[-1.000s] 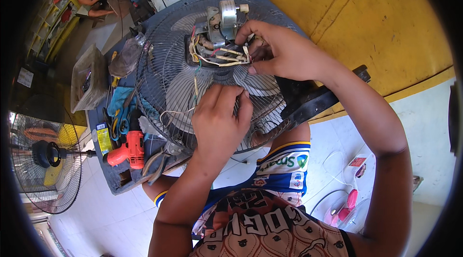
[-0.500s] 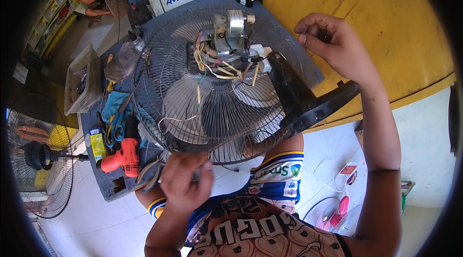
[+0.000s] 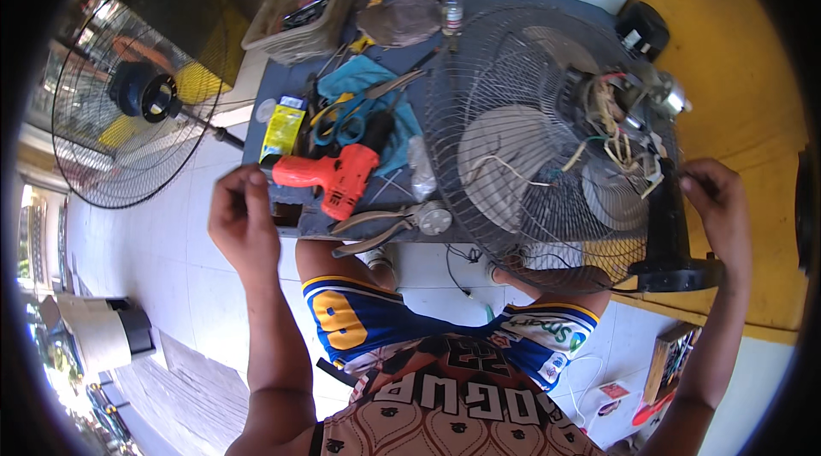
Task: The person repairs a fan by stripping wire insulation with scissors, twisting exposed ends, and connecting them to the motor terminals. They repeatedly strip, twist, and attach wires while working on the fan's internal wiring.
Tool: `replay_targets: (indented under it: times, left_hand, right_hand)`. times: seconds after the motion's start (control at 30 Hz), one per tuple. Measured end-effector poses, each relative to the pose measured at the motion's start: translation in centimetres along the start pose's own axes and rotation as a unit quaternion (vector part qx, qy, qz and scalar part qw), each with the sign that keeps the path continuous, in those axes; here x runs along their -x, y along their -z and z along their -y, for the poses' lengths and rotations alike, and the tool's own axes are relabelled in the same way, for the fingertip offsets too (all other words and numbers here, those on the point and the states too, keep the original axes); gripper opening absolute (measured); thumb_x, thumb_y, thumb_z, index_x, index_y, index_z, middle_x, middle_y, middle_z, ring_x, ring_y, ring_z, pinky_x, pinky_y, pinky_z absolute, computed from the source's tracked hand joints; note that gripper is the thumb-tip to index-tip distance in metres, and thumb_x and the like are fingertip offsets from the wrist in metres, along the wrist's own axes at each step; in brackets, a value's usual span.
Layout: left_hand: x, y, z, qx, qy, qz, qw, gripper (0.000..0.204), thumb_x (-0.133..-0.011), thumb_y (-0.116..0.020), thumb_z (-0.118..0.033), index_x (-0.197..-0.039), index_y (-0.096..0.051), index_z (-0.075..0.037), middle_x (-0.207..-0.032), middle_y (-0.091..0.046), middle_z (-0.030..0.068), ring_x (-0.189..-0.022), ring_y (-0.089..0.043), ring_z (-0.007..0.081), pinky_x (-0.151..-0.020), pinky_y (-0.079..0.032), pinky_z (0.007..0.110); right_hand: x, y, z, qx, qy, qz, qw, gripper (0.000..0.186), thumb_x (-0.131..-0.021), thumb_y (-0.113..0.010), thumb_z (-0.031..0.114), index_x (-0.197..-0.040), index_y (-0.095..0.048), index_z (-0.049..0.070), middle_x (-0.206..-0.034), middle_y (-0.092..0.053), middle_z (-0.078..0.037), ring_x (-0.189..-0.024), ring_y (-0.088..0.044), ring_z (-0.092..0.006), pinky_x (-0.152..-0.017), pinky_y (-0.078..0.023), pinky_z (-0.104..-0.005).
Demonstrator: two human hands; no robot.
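Note:
An electric fan (image 3: 513,165) lies face down on the grey-blue table, its wire grille (image 3: 466,88) over pale blades. Its bared motor (image 3: 633,97) and loose wires (image 3: 611,135) show at the right, beside the black stand (image 3: 665,233). My right hand (image 3: 723,208) is just right of that stand, fingers curled toward the thumb; anything in the pinch is hidden. My left hand (image 3: 245,221) is raised at the table's left edge, thumb and fingers pressed together near an orange-red cordless drill (image 3: 329,174). Whether it holds something small I cannot make out.
Pliers (image 3: 398,223), blue-handled scissors (image 3: 346,122), a blue cloth (image 3: 368,79) and a yellow box (image 3: 284,127) surround the drill. A plastic bin (image 3: 299,15) stands behind, with a small bottle (image 3: 451,11) farther right. Another standing fan (image 3: 141,97) is at the left.
The view has swung left, so the table and fan appear farther right. My left hand has moved from the grille's near edge to the table's left side. My right hand has come down beside the stand.

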State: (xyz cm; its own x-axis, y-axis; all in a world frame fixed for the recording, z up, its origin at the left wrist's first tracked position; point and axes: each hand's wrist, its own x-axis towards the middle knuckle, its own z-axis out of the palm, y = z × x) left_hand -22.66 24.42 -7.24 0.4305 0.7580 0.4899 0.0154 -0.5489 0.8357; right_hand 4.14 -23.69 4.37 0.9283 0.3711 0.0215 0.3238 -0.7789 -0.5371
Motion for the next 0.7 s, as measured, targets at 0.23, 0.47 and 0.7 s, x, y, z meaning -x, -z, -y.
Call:
replay_targets:
  times: [0.23,0.47,0.7]
  left_hand:
    - [-2.8,-1.2,2.0,-0.078,-0.029,0.146,0.986,0.011,-0.101,-0.073,-0.004,-0.111,-0.076,-0.001,-0.098,-0.075,0.0086,-0.085,-0.069,0.0150,-0.076,-0.054,0.028]
    - [1.3,-7.4,1.8,-0.225,-0.234,0.301,0.897,0.016,-0.084,-0.080,-0.011,-0.099,-0.082,-0.015,-0.117,-0.071,0.0013,-0.117,-0.060,0.0309,-0.099,-0.048,0.048]
    - [-5.1,-9.2,2.3,-0.098,-0.132,0.241,0.956,0.016,-0.090,-0.076,-0.009,-0.104,-0.080,-0.005,-0.103,-0.077,0.0125,-0.096,-0.071,0.0344,-0.087,-0.057,0.045]
  right_hand:
    - [0.9,-0.1,-0.9,-0.402,0.066,0.078,0.910,0.030,-0.100,-0.075,0.008,-0.128,-0.065,0.001,-0.084,-0.060,0.000,-0.073,-0.061,-0.0123,-0.071,-0.052,-0.0236]
    - [0.7,-0.9,-1.1,-0.450,0.072,0.030,0.890,0.032,-0.103,-0.075,0.013,-0.130,-0.067,-0.001,-0.104,-0.071,-0.008,-0.091,-0.070,-0.0163,-0.078,-0.057,-0.0282]
    - [2.0,-0.7,0.3,-0.268,0.213,-0.036,0.939,0.018,-0.105,-0.074,0.019,-0.108,-0.069,0.001,-0.103,-0.065,-0.008,-0.084,-0.061,-0.0152,-0.077,-0.051,-0.0289]
